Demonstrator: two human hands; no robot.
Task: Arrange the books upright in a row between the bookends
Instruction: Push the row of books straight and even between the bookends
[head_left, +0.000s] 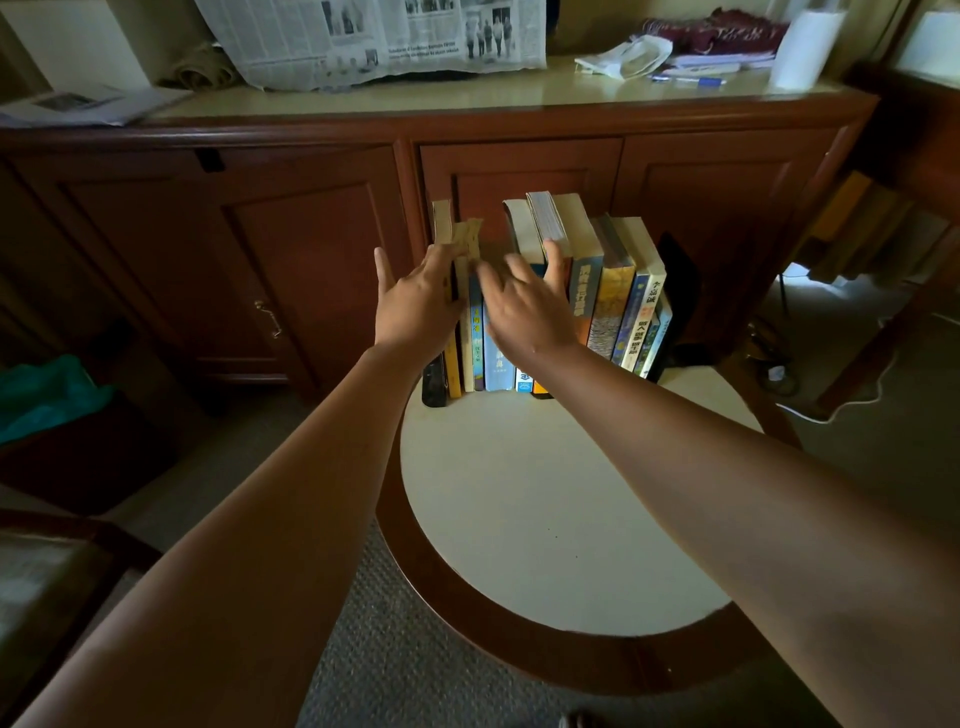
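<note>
Your open left hand (415, 306) pressed the thin yellowed paperback books (457, 234), upright left of centre; your open right hand (524, 312) touched the taller cream-paged books (550, 218) rightward.

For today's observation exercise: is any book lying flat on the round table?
No, all the books stand on end in one row on the table.

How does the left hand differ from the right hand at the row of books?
The left hand rests at the left end of the row of books; the right hand rests on the middle spines. The left hand looks sharp, thumb spread wide; the right hand is blurred, one finger reaching up a tall book. Both are open and touch the books.
</note>
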